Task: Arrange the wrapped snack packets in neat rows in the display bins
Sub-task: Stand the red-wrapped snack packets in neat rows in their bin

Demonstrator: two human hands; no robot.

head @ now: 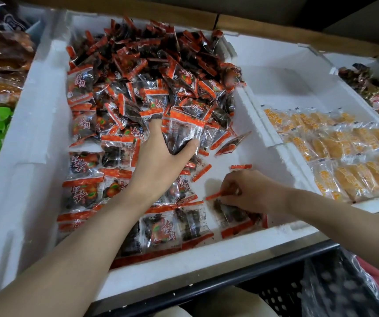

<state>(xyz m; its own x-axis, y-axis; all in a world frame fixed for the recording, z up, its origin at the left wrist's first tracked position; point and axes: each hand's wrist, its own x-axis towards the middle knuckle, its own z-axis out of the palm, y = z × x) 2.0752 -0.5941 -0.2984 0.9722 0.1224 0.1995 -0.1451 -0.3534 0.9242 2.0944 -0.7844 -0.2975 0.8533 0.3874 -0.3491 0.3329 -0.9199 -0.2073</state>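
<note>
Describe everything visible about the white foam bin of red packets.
The white foam bin is a wide, thick-walled box with chipped edges. Red-edged snack packets lie heaped at its back and in flat rows at left and front; bare floor shows at right. The left hand grips some; the right hand pinches one near the front wall.

Black crate (282, 291) in front, wooden board (275, 30) behind.
</note>
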